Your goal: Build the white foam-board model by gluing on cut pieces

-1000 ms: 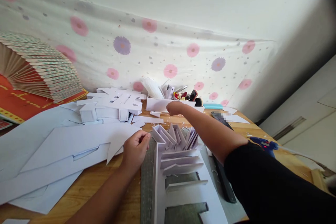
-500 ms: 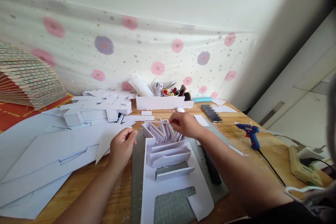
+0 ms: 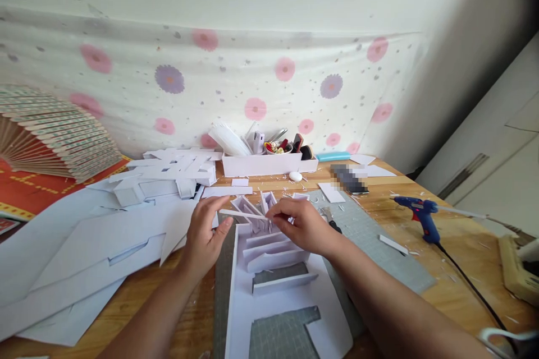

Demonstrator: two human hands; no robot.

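My right hand (image 3: 301, 223) pinches one end of a thin white foam-board strip (image 3: 244, 214). The strip lies nearly level above the far end of a white foam-board model (image 3: 240, 291). My left hand (image 3: 209, 230) is open near the strip's other end, thumb and fingers apart; a small gap seems to show between them and the strip. The model rests on a green cutting mat (image 3: 284, 331), with upright walls across it and cut-out openings. At its far end stand several slanted narrow pieces, partly hidden by the strip and my right hand.
A blue hot glue gun (image 3: 421, 216) with its cord stands at right. Stacked white board pieces (image 3: 168, 174) and large sheets (image 3: 105, 247) cover the left. Behind are a white organizer box (image 3: 261, 165), a pixelated dark phone (image 3: 350, 178) and a folding fan (image 3: 63, 134). A black-handled tool (image 3: 334, 226) lies by my right hand.
My left hand has opened from a closed pinch and risen toward the strip. My right hand has lowered the strip slightly nearer the model. The camera view has shifted a little.
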